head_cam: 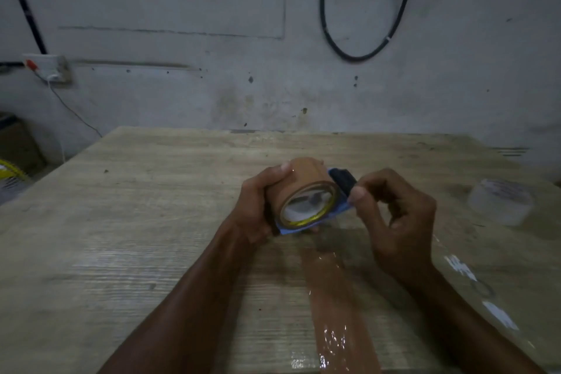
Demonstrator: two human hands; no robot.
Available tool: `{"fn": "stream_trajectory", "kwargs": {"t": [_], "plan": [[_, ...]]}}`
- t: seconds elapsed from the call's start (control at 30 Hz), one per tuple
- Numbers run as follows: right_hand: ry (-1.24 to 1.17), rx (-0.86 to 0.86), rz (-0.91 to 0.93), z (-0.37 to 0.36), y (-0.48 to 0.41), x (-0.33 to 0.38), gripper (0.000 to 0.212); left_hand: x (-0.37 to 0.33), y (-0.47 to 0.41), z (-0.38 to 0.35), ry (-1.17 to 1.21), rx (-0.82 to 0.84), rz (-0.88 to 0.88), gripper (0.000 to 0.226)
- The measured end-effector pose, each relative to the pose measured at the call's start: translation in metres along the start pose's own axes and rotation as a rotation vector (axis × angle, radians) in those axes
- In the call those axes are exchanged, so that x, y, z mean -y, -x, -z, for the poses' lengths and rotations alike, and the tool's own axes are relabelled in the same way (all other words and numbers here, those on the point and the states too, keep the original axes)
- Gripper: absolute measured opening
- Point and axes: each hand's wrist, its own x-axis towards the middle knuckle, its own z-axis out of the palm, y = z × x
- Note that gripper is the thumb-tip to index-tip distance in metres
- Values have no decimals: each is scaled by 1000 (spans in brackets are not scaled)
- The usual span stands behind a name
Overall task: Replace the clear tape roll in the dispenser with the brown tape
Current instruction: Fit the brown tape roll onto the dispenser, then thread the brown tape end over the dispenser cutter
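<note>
A person's two bare forearms reach over a pale wood-grain table [136, 222] in a dim room. The left hand [258, 206] wraps around a roll of glossy brown packing tape [299, 184] mounted on a blue plastic tape dispenser [306, 226], thumb pressed on the roll's top. The right hand [394, 215] pinches the dispenser's black front end [343, 181] between thumb and forefinger. A shiny strip of brown tape [337, 313] lies stuck along the table toward the viewer. A roll of clear tape [501, 202] rests flat on the table well to the right. Behind stands a stained grey wall [182, 9] with a looped black cable [364, 9] and a white wall socket [51, 68].
</note>
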Motion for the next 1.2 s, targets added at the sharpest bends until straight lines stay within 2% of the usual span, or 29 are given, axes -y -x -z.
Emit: {"fn": "stream_trajectory", "kwargs": {"t": [0.07, 0.2, 0.33, 0.47, 0.57, 0.73, 0.9, 1.03, 1.2], "plan": [[10, 42, 33, 10, -10, -9, 15, -3, 4, 4, -32, 25, 63, 82], [-26, 235, 28, 14, -28, -13, 12, -14, 10, 9, -210, -40, 100, 44], [-137, 475, -87, 4, -43, -12, 23, -17, 10, 9, -277, -35, 101, 39], [-240, 603, -146, -3, -50, -18, 33, -16, 3, 17, -360, -24, 44, 29], [-282, 624, -155, -6, -49, -23, 34, -13, 2, 17, -348, -14, 47, 30], [-273, 576, -146, -9, -45, -26, 36, -15, 3, 15, -311, 33, 204, 62], [-220, 539, -90, -8, -42, -26, 30, -16, 4, 10, -339, 26, 197, 58], [-161, 529, -37, -7, -42, -26, 24, -17, 4, 10, -335, 30, 240, 67], [-80, 531, -24, -6, -47, -22, 22, -17, 4, 11, -383, -33, 196, 69]]}}
